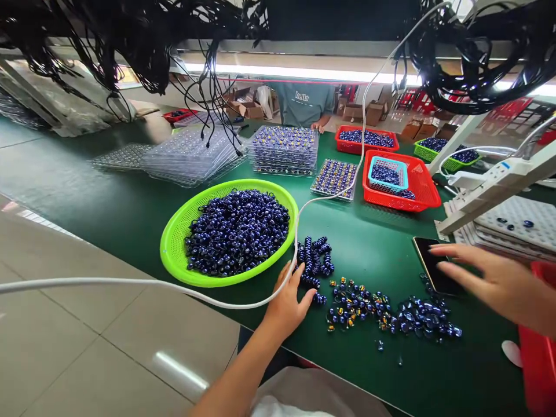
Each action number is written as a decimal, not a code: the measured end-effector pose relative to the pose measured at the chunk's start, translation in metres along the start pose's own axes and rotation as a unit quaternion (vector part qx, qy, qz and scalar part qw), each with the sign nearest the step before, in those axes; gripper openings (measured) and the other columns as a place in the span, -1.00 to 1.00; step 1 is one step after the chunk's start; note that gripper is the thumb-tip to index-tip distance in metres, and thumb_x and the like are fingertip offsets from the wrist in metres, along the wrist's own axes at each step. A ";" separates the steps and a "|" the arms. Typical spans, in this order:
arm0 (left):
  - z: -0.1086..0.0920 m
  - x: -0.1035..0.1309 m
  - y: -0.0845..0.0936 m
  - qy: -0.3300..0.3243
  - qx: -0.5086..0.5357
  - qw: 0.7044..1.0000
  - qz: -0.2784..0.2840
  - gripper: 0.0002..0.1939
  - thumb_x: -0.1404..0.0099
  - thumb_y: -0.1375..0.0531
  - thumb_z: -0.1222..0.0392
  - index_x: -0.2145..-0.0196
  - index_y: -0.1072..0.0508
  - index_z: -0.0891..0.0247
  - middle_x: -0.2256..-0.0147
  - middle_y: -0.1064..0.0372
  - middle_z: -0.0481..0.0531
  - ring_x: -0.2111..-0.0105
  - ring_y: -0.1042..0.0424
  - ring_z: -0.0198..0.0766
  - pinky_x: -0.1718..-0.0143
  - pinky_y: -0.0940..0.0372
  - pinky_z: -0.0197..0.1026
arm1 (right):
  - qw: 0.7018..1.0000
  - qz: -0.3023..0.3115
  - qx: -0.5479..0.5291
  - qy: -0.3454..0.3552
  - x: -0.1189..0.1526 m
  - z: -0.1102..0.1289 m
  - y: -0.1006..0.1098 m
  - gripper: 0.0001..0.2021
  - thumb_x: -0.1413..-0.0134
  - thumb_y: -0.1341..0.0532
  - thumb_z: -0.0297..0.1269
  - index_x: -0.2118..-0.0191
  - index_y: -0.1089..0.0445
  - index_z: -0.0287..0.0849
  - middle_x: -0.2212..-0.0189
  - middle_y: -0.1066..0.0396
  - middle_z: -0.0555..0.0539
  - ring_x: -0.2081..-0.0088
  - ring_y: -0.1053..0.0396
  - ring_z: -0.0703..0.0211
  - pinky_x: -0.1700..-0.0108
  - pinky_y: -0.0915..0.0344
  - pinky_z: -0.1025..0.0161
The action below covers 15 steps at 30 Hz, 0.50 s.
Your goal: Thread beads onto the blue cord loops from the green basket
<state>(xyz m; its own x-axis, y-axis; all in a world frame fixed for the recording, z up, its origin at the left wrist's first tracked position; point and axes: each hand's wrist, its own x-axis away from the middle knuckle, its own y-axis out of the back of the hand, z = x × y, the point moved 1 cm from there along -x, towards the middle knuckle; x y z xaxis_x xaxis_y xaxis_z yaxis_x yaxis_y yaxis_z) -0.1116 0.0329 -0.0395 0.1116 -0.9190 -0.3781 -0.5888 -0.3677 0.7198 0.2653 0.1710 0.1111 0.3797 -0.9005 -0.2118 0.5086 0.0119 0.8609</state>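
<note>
My left hand (287,304) rests at the table edge, thumb and fingers apart, beside short stacked rows of shiny dark blue ring-like pieces (309,258). Its fingertips are at the near end of these rows; whether they touch is hard to tell. Over a dark phone (438,266) hovers my right hand (490,278), fingers stretched out and nothing visible in them. Between the hands lie loose blue pieces with orange parts (358,304) and a heap of glossy dark blue pieces (423,317). A green basket (174,255) full of dark blue pieces stands left of my left hand.
A white cable (182,288) crosses in front of the green basket and my left hand. Behind are stacked clear trays (282,152), a filled tray (334,178) and a red basket (402,200). Black cables (473,69) hang overhead. A person (304,104) is across the table.
</note>
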 end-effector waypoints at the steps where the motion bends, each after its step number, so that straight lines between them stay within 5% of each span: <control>1: 0.001 0.001 -0.001 0.000 0.000 1.000 0.008 -0.43 -0.32 -0.22 0.10 -0.24 -0.24 0.23 -0.25 -0.22 0.32 -0.27 -0.20 0.13 -0.21 -0.24 0.24 | 0.998 0.049 -0.001 0.038 -0.001 0.028 -0.020 -0.73 -0.06 -0.30 -0.10 0.10 -0.55 0.05 0.03 -0.52 -0.26 0.00 -0.46 -0.16 -0.03 -0.29 -0.12; 4: 0.003 0.003 -0.003 0.000 0.006 1.000 0.012 -0.45 -0.33 -0.20 0.09 -0.23 -0.27 0.26 -0.25 -0.21 0.33 -0.28 -0.18 0.13 -0.22 -0.23 0.23 | 0.985 0.109 0.001 0.135 -0.019 0.098 -0.080 -0.73 -0.21 -0.16 -0.17 0.05 -0.51 -0.03 -0.02 -0.50 -0.19 -0.06 -0.43 -0.11 -0.12 -0.30 -0.10; 7: 0.004 0.004 -0.003 0.011 0.008 1.000 0.015 -0.46 -0.34 -0.19 0.07 -0.21 -0.29 0.29 -0.26 -0.20 0.35 -0.28 -0.20 0.12 -0.22 -0.23 0.22 | 0.971 0.155 0.017 0.182 -0.054 0.143 -0.135 -0.73 -0.27 -0.11 -0.30 0.01 -0.48 -0.11 0.01 -0.51 -0.14 -0.05 -0.41 -0.01 -0.12 -0.31 0.03; 11: 0.007 0.003 -0.002 0.019 0.009 1.000 0.016 -0.49 -0.35 -0.18 0.08 -0.19 -0.31 0.33 -0.26 -0.21 0.36 -0.27 -0.20 0.11 -0.23 -0.23 0.19 | 0.966 0.179 0.088 0.165 -0.098 0.170 -0.194 -0.73 -0.26 -0.10 -0.40 0.05 -0.50 -0.17 0.06 -0.51 -0.16 -0.03 -0.36 0.04 -0.10 -0.26 0.15; 15: 0.009 0.000 -0.002 0.027 0.019 0.999 0.012 -0.51 -0.34 -0.19 0.09 -0.16 -0.34 0.33 -0.24 -0.24 0.35 -0.24 -0.25 0.10 -0.22 -0.26 0.19 | 0.961 0.203 0.127 0.138 -0.121 0.172 -0.228 -0.77 -0.16 -0.20 -0.34 0.12 -0.54 -0.23 0.08 -0.47 -0.26 0.01 -0.33 -0.10 -0.04 -0.24 0.09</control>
<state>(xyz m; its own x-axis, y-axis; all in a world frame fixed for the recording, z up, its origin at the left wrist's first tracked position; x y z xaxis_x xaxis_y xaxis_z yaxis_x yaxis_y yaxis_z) -0.1178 0.0351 -0.0457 0.1394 -0.9341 -0.3288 -0.6220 -0.3409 0.7049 -0.0294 0.2030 0.0200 0.7157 -0.6937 0.0808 0.0832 0.1996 0.9763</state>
